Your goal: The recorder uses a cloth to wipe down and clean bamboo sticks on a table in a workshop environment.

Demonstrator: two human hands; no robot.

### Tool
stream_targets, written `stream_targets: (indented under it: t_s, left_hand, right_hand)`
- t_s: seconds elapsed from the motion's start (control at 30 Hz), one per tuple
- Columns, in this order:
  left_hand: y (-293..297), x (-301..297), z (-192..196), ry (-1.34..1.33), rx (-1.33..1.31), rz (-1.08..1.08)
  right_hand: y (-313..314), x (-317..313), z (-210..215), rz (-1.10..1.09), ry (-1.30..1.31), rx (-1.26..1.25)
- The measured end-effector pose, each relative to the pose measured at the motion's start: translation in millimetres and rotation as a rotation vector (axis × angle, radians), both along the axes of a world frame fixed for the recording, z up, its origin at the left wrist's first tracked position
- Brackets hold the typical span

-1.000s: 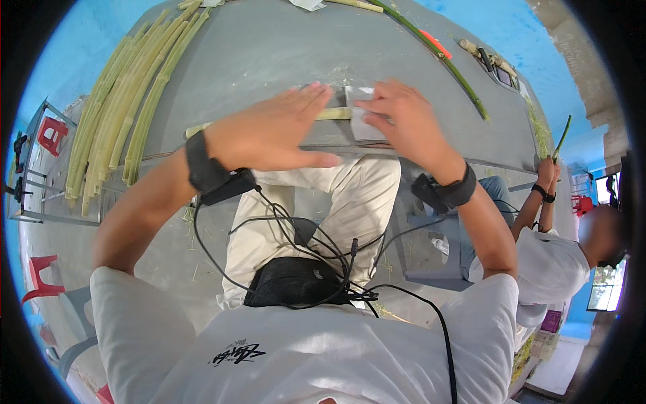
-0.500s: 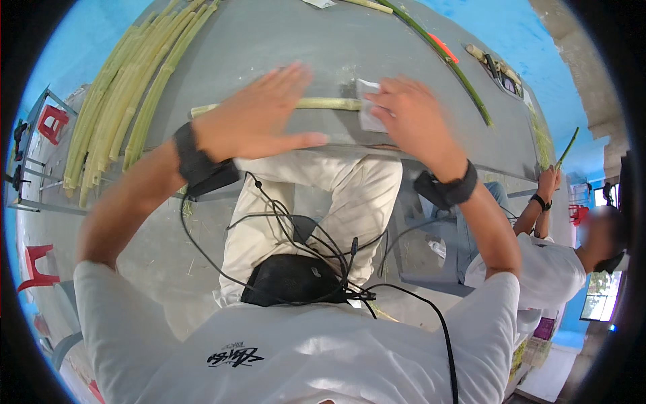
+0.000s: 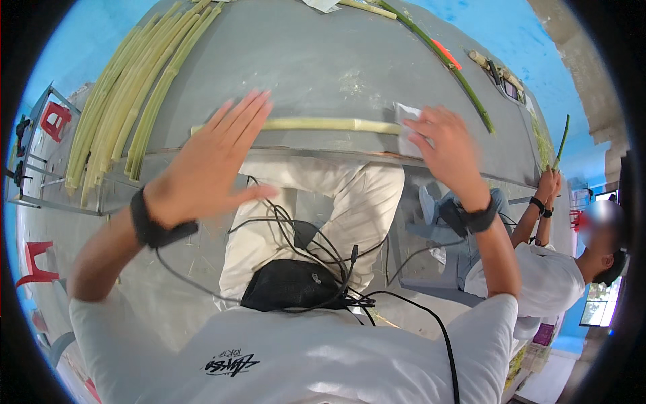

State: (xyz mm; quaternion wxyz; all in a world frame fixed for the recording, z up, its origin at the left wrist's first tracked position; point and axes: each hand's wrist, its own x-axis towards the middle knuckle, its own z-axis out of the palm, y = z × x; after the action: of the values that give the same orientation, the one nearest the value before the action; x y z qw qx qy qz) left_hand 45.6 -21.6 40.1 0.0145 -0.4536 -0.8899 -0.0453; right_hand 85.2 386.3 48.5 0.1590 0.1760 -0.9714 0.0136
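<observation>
A peeled, pale green bamboo pole (image 3: 316, 124) lies crosswise on the grey table near its front edge. My left hand (image 3: 208, 158) is over the pole's left part, palm down, fingers straight and thumb apart; it covers some of the pole. Whether its palm touches the pole I cannot tell. At the pole's right end my right hand (image 3: 447, 145) has its fingers bent over a white paper-like sheet (image 3: 407, 128). That sheet lies around or against the pole's end; its far side is hidden.
Several peeled poles (image 3: 121, 94) lie side by side at the table's left. A thin green stalk (image 3: 464, 84) and an orange object (image 3: 445, 54) are at the far right. Black cables (image 3: 289, 225) cross my lap. To the right a co-worker's hands (image 3: 550, 180) hold a green stalk.
My left hand has moved left and nearer to me. My right hand, the white sheet and the pole's visible right end have shifted right.
</observation>
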Motion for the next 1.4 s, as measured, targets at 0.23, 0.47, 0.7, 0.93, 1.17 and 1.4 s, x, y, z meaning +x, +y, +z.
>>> stream_targets:
  t_s: [0.23,0.47,0.7,0.93,1.17,1.4]
  left_hand:
    - [72.3,-55.9,-24.8,-0.038,0.136,-0.109]
    - [-27.3,-23.5,1.3,-0.097,0.04,-0.01]
    - [9.2,-43.9,-14.6,-0.017,0.018,0.031]
    - [70.4,-53.6,-24.4,-0.006,0.122,-0.156]
    - [-34.4,-20.0,4.1,-0.047,-0.028,0.015]
    - [17.8,-48.8,-20.4,0.025,0.036,-0.028]
  right_hand:
    - [-58.1,-41.3,-13.8,0.139,0.018,-0.029]
    - [13.7,-2.0,-4.9,-0.018,0.079,-0.007]
    - [-19.9,-24.3,-15.5,0.061,0.038,-0.045]
    - [-38.4,-31.9,-22.2,0.125,0.089,-0.105]
    - [35.3,6.1,-4.6,-0.086,-0.018,-0.014]
    - [-61.6,-44.6,-21.0,0.186,0.076,-0.077]
